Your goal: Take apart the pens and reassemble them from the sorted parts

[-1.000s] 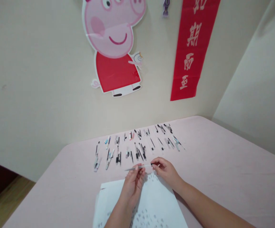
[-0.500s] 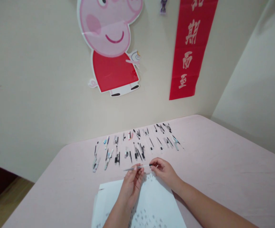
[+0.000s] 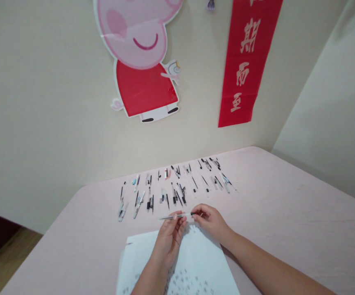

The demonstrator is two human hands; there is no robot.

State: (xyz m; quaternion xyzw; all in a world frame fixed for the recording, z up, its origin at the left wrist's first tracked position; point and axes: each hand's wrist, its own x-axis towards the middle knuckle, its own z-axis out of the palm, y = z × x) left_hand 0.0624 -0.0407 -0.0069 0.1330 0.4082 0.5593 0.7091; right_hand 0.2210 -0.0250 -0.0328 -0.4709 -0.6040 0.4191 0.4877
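Note:
A thin clear pen (image 3: 168, 217) lies level between both my hands, just above the table. My left hand (image 3: 168, 237) pinches its barrel near the middle with thumb and fingertips. My right hand (image 3: 211, 220) pinches the dark end at the right. Below my hands lies a white printed sheet (image 3: 202, 266). Beyond them, rows of taken-apart pen parts (image 3: 174, 186) are spread across the pink table (image 3: 288, 221).
The table stands in a corner of cream walls. A cartoon pig cutout (image 3: 143, 61) and a red banner with characters (image 3: 245, 61) hang on the back wall. Wooden floor (image 3: 2, 262) shows at the lower left, past the table edge.
The view has tilted down a little, so the wall decorations sit higher in the frame. My hands hold the pen in nearly the same place.

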